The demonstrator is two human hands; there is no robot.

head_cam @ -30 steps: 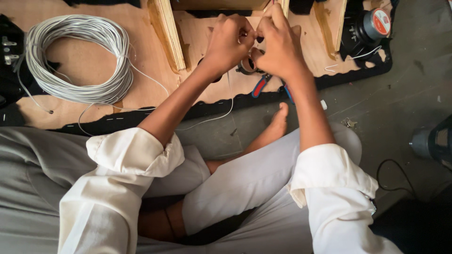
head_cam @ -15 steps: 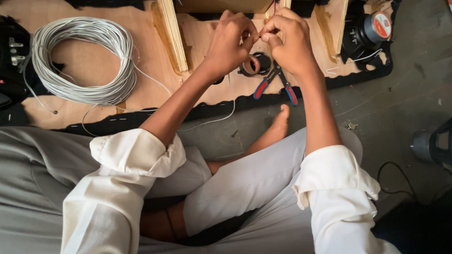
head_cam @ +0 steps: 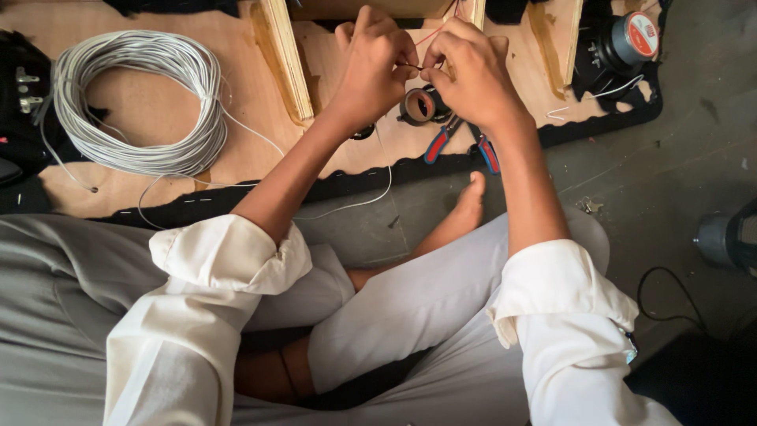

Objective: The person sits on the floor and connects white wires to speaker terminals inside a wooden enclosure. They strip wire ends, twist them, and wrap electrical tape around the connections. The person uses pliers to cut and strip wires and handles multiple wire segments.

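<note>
On the plywood board (head_cam: 158, 158), I keep my left hand (head_cam: 371, 67) and right hand (head_cam: 469, 71) pinched shut on the thin wire (head_cam: 410, 65) above the tape roll (head_cam: 418, 105), twisting steadily.

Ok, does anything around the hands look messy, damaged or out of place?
Nothing looks damaged or spilled. Both hands, left hand and right hand, pinch a thin wire. The grey cable coil trails a loose white strand off the board onto the floor.

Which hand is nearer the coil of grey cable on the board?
Left. The left hand works right of the coil of grey cable; the right hand sits farther right, beyond it.
</note>
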